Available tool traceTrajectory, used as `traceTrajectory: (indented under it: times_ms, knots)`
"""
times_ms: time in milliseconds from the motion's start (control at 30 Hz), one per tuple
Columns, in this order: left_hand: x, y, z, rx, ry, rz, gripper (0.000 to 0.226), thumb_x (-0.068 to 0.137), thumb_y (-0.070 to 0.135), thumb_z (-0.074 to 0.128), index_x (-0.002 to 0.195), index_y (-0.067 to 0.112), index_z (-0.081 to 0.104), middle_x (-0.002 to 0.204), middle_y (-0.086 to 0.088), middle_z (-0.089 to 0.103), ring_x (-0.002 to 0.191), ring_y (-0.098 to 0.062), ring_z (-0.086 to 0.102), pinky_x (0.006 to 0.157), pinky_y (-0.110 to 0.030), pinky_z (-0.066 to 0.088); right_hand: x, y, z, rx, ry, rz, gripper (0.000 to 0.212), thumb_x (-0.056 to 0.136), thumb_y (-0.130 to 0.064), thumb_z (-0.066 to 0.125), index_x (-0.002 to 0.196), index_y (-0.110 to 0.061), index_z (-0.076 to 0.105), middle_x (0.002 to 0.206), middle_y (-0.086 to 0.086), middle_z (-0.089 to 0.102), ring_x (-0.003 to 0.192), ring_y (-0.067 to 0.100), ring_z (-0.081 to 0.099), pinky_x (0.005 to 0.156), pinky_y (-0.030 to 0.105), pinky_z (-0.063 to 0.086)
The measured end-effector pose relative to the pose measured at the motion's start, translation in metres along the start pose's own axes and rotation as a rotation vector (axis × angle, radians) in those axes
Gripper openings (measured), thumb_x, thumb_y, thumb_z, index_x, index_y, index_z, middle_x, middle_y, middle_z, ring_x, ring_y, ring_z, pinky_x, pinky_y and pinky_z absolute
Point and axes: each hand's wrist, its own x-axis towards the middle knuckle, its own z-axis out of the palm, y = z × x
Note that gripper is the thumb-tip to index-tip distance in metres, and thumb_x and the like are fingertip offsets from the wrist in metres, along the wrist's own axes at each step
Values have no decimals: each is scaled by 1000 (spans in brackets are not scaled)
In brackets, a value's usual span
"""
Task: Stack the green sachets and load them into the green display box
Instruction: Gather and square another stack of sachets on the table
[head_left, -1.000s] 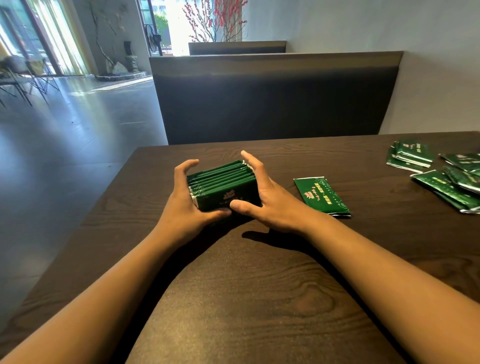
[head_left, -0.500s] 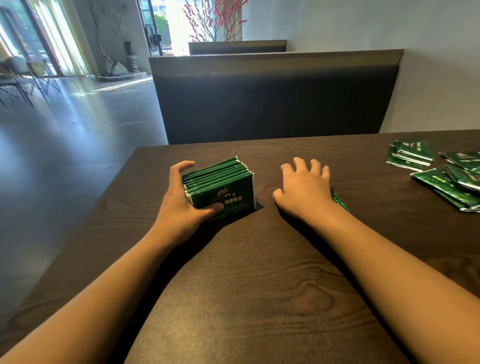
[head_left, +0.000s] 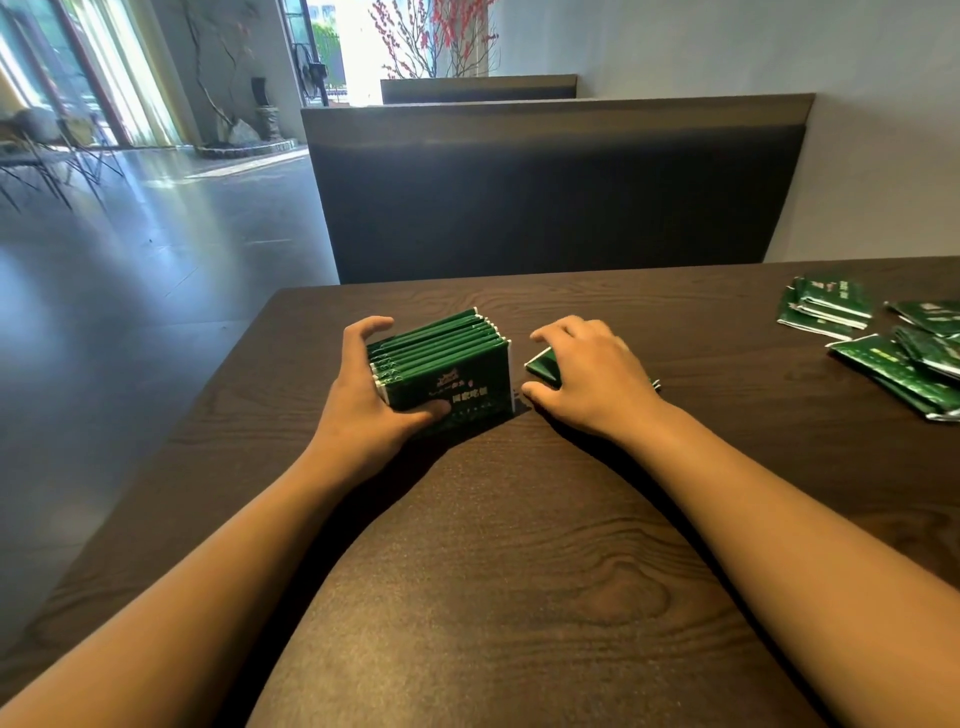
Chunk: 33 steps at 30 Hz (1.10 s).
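We see a dark wooden table (head_left: 519, 597). Near its left middle, our left hand (head_left: 363, 410) grips an upright stack of green sachets (head_left: 447, 364). Just right, our right hand (head_left: 587, 374) curls around one loose sachet (head_left: 543, 364). More sachets (head_left: 883, 338) lie far right.

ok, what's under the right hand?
One green sachet lies under the right hand; a corner sticks out on its left. The hand covers the rest.

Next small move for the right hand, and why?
Probably lift the single sachet and set it against the stack. The right hand already pinches it on the table, close beside the upright stack the left hand steadies; more sachets wait far right.
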Motion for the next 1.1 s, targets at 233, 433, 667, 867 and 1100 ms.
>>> traceTrajectory:
  times_ms: [233,433,667,867,1100]
  knots:
    - [0,0,0,0,6,11,95,75,8,89,143,37,29,120,20,56,114,-2,57,102,-34,50,0,9,-11,-43,-71,24,43,93,-47,64,129,-25,59,122,0,59,112,22,58,85,39,54]
    - [0,0,1,4,15,16,95,75,9,89,143,38,29,118,22,55,111,0,57,99,-30,49,-1,4,-13,49,94,-1,28,102,-32,50,124,-20,60,110,4,69,96,28,65,79,45,56]
    - [0,1,1,7,22,14,95,75,9,89,143,37,29,117,24,54,109,3,56,100,-32,49,1,7,-22,-96,36,22,45,92,-37,70,133,-24,55,118,3,68,105,29,66,82,45,57]
    - [-1,1,1,13,38,13,95,74,8,90,142,37,30,118,21,56,112,2,57,104,-36,50,-1,4,-24,-112,95,65,21,92,-20,66,112,-18,60,106,2,61,97,28,63,81,46,53]
    - [1,-1,-1,-9,95,-13,96,74,8,89,144,37,29,121,11,56,120,-14,58,106,-46,53,0,5,-22,-49,374,1,12,90,-14,55,99,-17,63,94,2,68,91,27,63,98,50,45]
